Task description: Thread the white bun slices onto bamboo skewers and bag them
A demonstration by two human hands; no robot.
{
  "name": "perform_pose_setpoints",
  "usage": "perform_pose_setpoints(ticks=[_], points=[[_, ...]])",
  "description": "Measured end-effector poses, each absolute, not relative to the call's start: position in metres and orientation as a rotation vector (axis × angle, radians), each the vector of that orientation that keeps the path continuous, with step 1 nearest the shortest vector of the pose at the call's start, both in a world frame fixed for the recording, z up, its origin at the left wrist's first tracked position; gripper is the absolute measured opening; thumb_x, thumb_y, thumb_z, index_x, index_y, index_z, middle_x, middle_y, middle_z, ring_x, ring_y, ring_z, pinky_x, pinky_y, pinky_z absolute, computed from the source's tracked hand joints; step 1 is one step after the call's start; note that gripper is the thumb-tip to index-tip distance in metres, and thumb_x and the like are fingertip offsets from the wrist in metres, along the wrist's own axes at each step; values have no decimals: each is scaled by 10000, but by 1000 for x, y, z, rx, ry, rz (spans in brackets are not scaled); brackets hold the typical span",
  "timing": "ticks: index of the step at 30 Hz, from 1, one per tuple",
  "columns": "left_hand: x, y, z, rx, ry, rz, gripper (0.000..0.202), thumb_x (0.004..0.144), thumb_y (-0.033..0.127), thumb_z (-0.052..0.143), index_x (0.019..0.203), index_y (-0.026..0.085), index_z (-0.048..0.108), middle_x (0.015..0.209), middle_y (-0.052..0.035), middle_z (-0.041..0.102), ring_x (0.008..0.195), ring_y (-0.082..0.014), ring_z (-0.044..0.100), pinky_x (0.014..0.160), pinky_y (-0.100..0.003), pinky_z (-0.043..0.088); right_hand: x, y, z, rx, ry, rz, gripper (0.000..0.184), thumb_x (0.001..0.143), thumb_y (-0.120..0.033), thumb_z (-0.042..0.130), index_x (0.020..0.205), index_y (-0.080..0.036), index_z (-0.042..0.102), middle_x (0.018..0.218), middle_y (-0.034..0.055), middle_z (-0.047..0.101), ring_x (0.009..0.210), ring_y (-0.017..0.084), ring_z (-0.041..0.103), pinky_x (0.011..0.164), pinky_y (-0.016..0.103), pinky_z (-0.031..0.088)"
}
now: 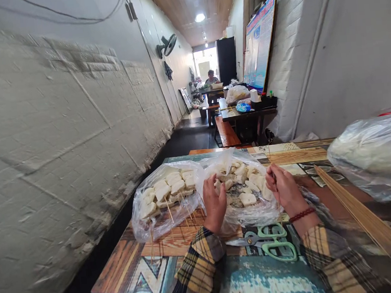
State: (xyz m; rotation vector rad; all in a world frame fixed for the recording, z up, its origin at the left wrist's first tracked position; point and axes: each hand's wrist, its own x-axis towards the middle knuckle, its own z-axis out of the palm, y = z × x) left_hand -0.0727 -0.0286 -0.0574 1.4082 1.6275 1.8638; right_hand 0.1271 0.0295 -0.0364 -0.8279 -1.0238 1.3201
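Note:
My right hand (284, 189), with a red bead bracelet at the wrist, is closed around a thin wooden skewer (279, 210) held roughly upright. My left hand (214, 204) is raised at the near edge of a clear plastic bag (236, 218), its thumb and fingers apart; whether it touches a pale piece behind it is unclear. Loose white tofu-like pieces (248, 199) lie in that bag. To the left, another clear bag (141, 224) holds similar pieces (161, 190) on skewers, whose sticks poke out toward me. Green-handled scissors (263, 241) lie between my forearms.
A bundle of bare skewers (358, 209) lies on the patterned tabletop (182, 232) at right. Beyond it sits a large filled plastic bag (370, 149). A white wall (62, 153) runs along the left. Further back are another table (230, 112), a bench (226, 131) and a seated person (211, 77).

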Motion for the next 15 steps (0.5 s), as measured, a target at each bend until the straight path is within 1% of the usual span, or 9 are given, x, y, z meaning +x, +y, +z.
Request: perform_pose_setpoints(ticks=[2,4,7,9,10,11,12,13,15], points=[[-74,-26,-48,1628,1718,1794,426,784,211,671,1204,239,608,1246,-131,578,1231,-296,478,1111,-432,297,127,33,-47,-823,-1019,1368,332,819,-517,603,678,-228,524,464,-95,355,376,60,244,383,216,172],[-75,-16,-36,1811,1756,1686,523,753,224,704,1259,223,570,1367,-156,510,1320,-322,403,1150,-460,221,126,34,-54,-821,-1013,1395,317,814,-500,617,664,-231,540,468,-84,379,384,66,262,380,222,166],[-78,12,-18,1975,1816,1530,669,629,222,804,1254,206,565,1474,-170,419,1417,-367,267,1171,-495,136,127,34,-59,-823,-990,1394,317,827,-495,601,666,-226,550,481,-79,391,410,73,287,392,220,177],[-84,35,-9,2054,1915,1385,735,545,190,840,1231,203,578,1483,-172,412,1432,-385,229,1162,-489,141,129,34,-59,-829,-972,1386,325,837,-499,581,676,-219,547,482,-85,382,413,71,282,400,215,179],[-87,45,-6,2019,1962,1330,716,522,162,836,1195,204,597,1437,-171,466,1420,-383,258,1147,-466,185,130,35,-59,-832,-964,1385,329,839,-505,573,680,-219,542,480,-89,376,410,70,275,401,215,178],[-91,55,-4,1919,2000,1284,645,523,144,822,1134,206,623,1338,-162,552,1383,-369,331,1112,-431,253,131,36,-59,-835,-959,1383,332,839,-512,565,685,-220,537,479,-92,372,405,71,267,400,216,176],[-95,64,-2,1770,2027,1250,521,537,130,799,1031,207,651,1184,-143,637,1309,-347,430,1056,-391,322,132,38,-59,-836,-956,1382,334,838,-521,557,691,-222,531,478,-94,369,400,73,263,398,218,176],[-98,71,-1,1714,2038,1230,361,583,142,762,925,199,659,1020,-128,680,1204,-332,519,985,-371,379,133,39,-60,-837,-956,1378,334,838,-528,548,696,-226,525,478,-95,367,398,76,262,396,220,177],[-103,79,2,1647,2039,1222,102,656,154,686,717,197,616,765,-84,663,1010,-288,606,871,-333,426,135,42,-62,-838,-963,1363,333,837,-535,532,698,-232,517,480,-91,371,398,83,279,395,224,188]])
